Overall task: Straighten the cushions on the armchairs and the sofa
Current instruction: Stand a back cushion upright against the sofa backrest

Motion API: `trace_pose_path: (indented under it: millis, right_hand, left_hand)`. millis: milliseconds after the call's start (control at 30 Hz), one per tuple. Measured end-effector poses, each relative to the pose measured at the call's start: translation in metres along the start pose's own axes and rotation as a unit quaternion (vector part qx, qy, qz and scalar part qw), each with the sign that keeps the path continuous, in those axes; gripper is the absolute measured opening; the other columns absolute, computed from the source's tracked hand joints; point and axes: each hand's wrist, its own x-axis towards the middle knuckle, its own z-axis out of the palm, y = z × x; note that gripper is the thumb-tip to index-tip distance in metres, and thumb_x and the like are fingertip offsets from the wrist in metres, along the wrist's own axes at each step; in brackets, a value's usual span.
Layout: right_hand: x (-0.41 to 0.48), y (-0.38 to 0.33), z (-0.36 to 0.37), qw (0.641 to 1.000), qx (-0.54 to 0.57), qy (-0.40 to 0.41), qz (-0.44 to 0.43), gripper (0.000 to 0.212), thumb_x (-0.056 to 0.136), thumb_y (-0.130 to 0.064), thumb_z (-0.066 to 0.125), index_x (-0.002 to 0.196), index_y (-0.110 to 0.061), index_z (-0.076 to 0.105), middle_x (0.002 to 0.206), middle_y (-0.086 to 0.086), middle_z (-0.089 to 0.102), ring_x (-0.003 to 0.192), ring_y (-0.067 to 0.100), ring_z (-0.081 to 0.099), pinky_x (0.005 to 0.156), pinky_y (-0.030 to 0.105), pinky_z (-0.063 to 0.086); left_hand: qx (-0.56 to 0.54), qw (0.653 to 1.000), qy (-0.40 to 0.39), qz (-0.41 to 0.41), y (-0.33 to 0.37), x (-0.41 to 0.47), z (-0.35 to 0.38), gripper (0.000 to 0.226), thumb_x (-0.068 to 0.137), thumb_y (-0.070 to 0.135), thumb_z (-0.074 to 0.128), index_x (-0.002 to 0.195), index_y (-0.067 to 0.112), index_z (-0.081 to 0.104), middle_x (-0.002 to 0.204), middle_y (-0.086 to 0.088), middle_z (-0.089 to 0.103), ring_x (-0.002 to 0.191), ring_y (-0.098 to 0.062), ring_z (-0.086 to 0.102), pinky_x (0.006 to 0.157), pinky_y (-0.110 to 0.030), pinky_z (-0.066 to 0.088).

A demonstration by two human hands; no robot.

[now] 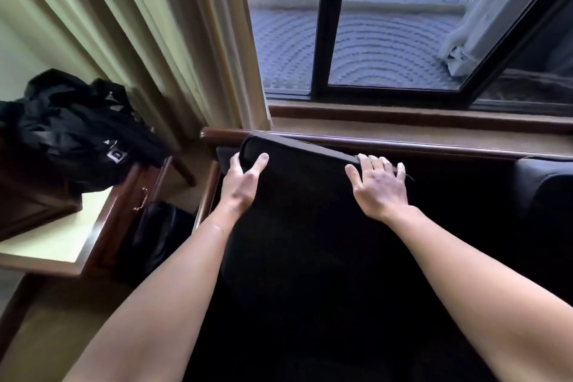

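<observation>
The cushion (297, 170) is black, the wooden rail (403, 146) dark brown, the curtain (139, 25) pale cream, the bag (71, 133) black, the roof (372, 49) outside grey-blue with curved rings.

A dark cushion (297, 170) stands on the wood-framed sofa (403, 146); a black bag (68, 130) lies on the desk (52, 242).
</observation>
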Motion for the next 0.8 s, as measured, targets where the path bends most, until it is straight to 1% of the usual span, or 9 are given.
trace_pose_path:
  millis: [100, 167, 267, 433, 533, 600, 667, 700, 800]
  right_hand:
    - [-0.007, 0.000, 0.014, 0.998, -0.012, 0.060, -0.018, 0.065, 0.102, -0.060, 0.020, 0.151, -0.021, 0.039, 0.149, 0.009, 0.049, 0.141, 0.029, 0.038, 0.120, 0.059, 0.012]
    - [-0.021, -0.003, 0.018, 0.996, -0.008, 0.087, -0.024, 0.065, 0.102, -0.061, 0.026, 0.148, -0.019, 0.043, 0.142, 0.011, 0.053, 0.137, 0.032, 0.042, 0.117, 0.061, 0.013]
    - [-0.050, -0.006, 0.013, 0.992, 0.013, 0.121, -0.020, 0.064, 0.101, -0.063, 0.030, 0.143, -0.018, 0.048, 0.134, 0.013, 0.055, 0.131, 0.033, 0.045, 0.114, 0.063, 0.014]
    - [-0.128, -0.007, -0.012, 0.983, 0.077, 0.164, -0.013, 0.050, 0.098, -0.065, 0.032, 0.116, -0.023, 0.052, 0.120, 0.007, 0.048, 0.118, 0.032, 0.045, 0.108, 0.064, 0.023]
    - [-0.177, -0.002, -0.027, 0.980, 0.074, 0.182, -0.039, 0.052, 0.095, -0.068, 0.038, 0.106, -0.018, 0.051, 0.128, 0.006, 0.050, 0.132, 0.033, 0.042, 0.111, 0.066, 0.022]
    - [-0.199, 0.001, -0.038, 0.979, 0.062, 0.178, -0.075, 0.055, 0.093, -0.071, 0.041, 0.101, -0.017, 0.050, 0.135, 0.009, 0.056, 0.143, 0.033, 0.040, 0.116, 0.065, 0.017]
    - [-0.213, 0.001, -0.054, 0.977, 0.078, 0.153, -0.130, 0.063, 0.086, -0.080, 0.045, 0.107, -0.020, 0.051, 0.139, 0.007, 0.058, 0.145, 0.025, 0.042, 0.119, 0.061, 0.017]
    - [-0.218, -0.001, -0.062, 0.975, 0.086, 0.122, -0.164, 0.074, 0.081, -0.085, 0.047, 0.121, -0.023, 0.051, 0.145, 0.005, 0.055, 0.146, 0.021, 0.040, 0.122, 0.058, 0.017]
    - [-0.227, -0.014, -0.078, 0.968, 0.058, 0.005, -0.245, 0.120, 0.067, -0.093, 0.055, 0.161, -0.030, 0.014, 0.165, -0.001, 0.029, 0.153, 0.015, 0.024, 0.126, 0.047, 0.016]
  left_hand:
    - [-0.024, 1.000, 0.000, 0.000, -0.012, 0.005, 0.002, 0.102, 0.078, 0.078, 0.071, 0.159, 0.026, 0.037, 0.156, -0.002, 0.055, 0.143, -0.025, 0.052, 0.123, -0.042, 0.037]
    - [-0.012, 1.000, 0.001, 0.012, -0.024, -0.001, 0.002, 0.108, 0.071, 0.071, 0.079, 0.158, 0.023, 0.037, 0.156, 0.001, 0.050, 0.140, -0.021, 0.053, 0.123, -0.043, 0.039]
    - [-0.025, 0.999, 0.010, 0.033, -0.031, -0.021, -0.001, 0.111, 0.058, 0.053, 0.092, 0.153, 0.026, 0.040, 0.147, 0.006, 0.046, 0.136, -0.019, 0.052, 0.119, -0.043, 0.043]
    - [-0.010, 0.998, -0.022, 0.066, -0.053, -0.054, -0.029, 0.124, 0.038, 0.063, 0.104, 0.150, 0.039, 0.053, 0.147, 0.005, 0.059, 0.140, -0.023, 0.055, 0.114, -0.054, 0.048]
    - [0.028, 0.992, -0.080, 0.091, -0.059, -0.092, -0.057, 0.106, 0.035, 0.056, 0.108, 0.132, 0.039, 0.068, 0.136, -0.007, 0.067, 0.127, -0.025, 0.067, 0.106, -0.056, 0.056]
    - [0.065, 0.986, -0.092, 0.124, -0.054, -0.123, -0.069, 0.103, 0.033, 0.045, 0.104, 0.128, 0.045, 0.063, 0.132, -0.004, 0.062, 0.125, -0.020, 0.062, 0.109, -0.047, 0.053]
    - [0.098, 0.978, -0.104, 0.149, -0.049, -0.153, -0.076, 0.106, 0.031, 0.045, 0.099, 0.127, 0.049, 0.055, 0.128, -0.002, 0.050, 0.124, -0.016, 0.053, 0.108, -0.034, 0.047]
    - [0.118, 0.973, -0.112, 0.165, -0.047, -0.165, -0.078, 0.108, 0.032, 0.047, 0.099, 0.129, 0.047, 0.051, 0.127, 0.000, 0.045, 0.123, -0.016, 0.049, 0.108, -0.031, 0.045]
    - [0.170, 0.951, -0.180, 0.186, -0.037, -0.192, -0.074, 0.107, 0.048, 0.035, 0.106, 0.132, 0.037, 0.041, 0.127, 0.009, 0.043, 0.123, -0.007, 0.044, 0.104, -0.021, 0.043]
